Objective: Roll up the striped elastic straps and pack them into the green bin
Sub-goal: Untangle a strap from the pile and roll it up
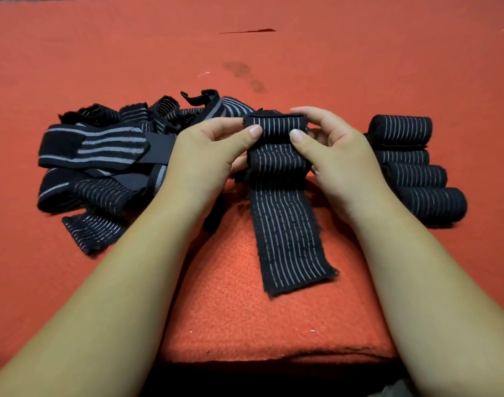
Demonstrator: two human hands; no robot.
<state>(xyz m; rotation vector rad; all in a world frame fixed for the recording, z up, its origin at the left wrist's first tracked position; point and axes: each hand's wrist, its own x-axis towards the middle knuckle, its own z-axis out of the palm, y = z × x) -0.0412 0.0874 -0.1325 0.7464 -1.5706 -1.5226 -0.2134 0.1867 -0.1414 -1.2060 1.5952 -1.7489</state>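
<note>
A black elastic strap with thin grey stripes [285, 219] lies lengthwise in front of me, its far end curled into a small roll. My left hand [207, 156] and my right hand [331, 156] pinch that roll from either side, thumbs on top. The loose tail runs toward me, ending near the table's front edge. A heap of unrolled striped straps [101, 156] lies to the left. Several finished rolls [414, 164] sit side by side on the right. No green bin is in view.
Everything rests on an orange felt-covered table [245, 310]. Its front edge is just below the strap's tail. A dark stain [245, 73] and a dark streak [250, 31] mark the far felt.
</note>
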